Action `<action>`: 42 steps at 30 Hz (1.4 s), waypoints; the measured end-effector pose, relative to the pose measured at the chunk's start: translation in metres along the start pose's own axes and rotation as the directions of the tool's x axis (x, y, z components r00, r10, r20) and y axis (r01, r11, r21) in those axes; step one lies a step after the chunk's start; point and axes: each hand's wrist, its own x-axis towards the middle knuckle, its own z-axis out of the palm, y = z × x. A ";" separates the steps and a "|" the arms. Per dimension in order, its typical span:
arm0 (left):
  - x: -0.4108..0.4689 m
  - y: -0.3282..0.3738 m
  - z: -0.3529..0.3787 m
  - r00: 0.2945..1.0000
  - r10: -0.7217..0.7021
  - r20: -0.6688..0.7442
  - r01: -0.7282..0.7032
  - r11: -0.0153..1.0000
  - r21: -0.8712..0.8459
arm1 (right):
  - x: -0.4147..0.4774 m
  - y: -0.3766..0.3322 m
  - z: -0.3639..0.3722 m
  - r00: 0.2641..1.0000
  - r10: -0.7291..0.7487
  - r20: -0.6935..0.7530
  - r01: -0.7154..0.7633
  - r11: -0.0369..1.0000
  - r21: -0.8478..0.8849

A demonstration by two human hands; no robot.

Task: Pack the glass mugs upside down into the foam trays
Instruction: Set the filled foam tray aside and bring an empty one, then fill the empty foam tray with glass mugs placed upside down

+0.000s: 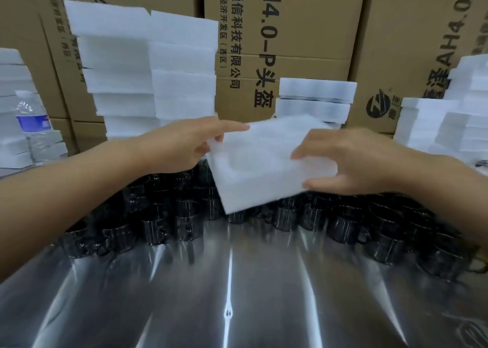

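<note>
1. Low foam stack [12,115]: white slabs at the view's 9 o'clock edge.
2. Water bottle [31,125]: clear, blue label, upright, just in front of that stack.
3. Tall foam stacks [142,67]: two white columns side by side at 11 o'clock, backed by printed cardboard cartons [303,30].
4. Left hand [182,146]: at the foam tray's 9 o'clock. The forefinger lies straight along the top and the other fingers are curled at the left corner, pinching it.
5. Foam tray [264,168]: white, round recesses facing up. It is held tilted in the air at the view's centre, above the mugs.
6. Glass mugs [184,223]: dark and blurred, crowded in rows on the table from 8 to 4 o'clock. Whether they stand upright or inverted cannot be told.
7. Short foam pile [314,99]: at 1 o'clock, behind the tray.
8. Right hand [351,160]: at the tray's 3 o'clock. The fingers lie on top and the thumb is at the near edge, gripping it.
9. Right foam stack [454,115]: at 3 o'clock.
10. Steel table [237,294]: reflective, at 6 o'clock.
</note>
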 end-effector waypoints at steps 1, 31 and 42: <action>-0.004 0.005 0.000 0.999 -0.008 0.036 0.008 1.000 -0.012 | -0.008 -0.010 0.002 0.999 -0.029 0.033 0.030 0.999 -0.021; 0.028 0.072 0.119 0.950 0.093 0.299 0.045 0.904 -0.425 | -0.053 -0.058 0.079 0.976 -0.124 0.179 0.046 0.921 0.388; 0.027 0.062 0.122 0.921 0.061 0.385 0.198 0.777 -0.598 | 0.001 -0.020 0.067 0.926 -0.049 0.375 -0.275 0.591 0.758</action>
